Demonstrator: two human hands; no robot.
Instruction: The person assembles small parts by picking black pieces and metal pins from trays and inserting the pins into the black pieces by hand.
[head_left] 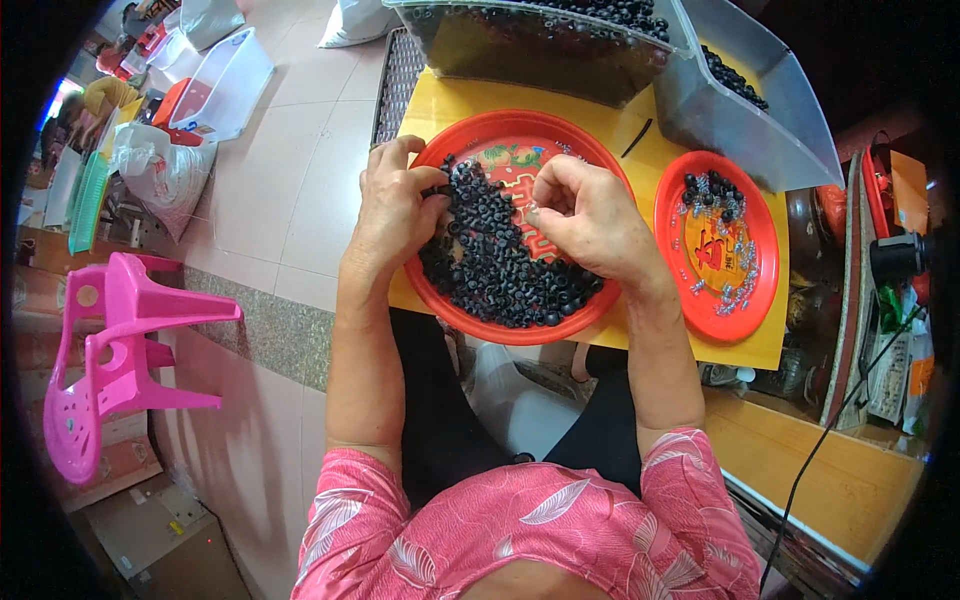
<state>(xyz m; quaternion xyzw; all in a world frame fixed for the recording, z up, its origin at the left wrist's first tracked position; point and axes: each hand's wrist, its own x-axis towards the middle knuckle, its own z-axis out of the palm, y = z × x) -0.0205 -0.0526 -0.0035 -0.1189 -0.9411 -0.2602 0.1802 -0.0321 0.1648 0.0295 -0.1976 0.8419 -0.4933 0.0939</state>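
A large round red tray lies in front of me, with many small black round plastic parts heaped over its left and lower side. At the tray's left rim my left hand is closed in a pinch on a small black part. Over the tray's right side, my right hand pinches a tiny clear piece, partly hidden by the fingertips. More tiny clear pieces lie near the tray's far rim. To the right, a smaller red oval tray holds clear pieces and several black parts.
Both trays rest on a yellow board. Clear plastic bins with black parts stand behind them. A pink plastic chair is on the floor at left, beyond it sacks and a clear bin. A black cable runs at right.
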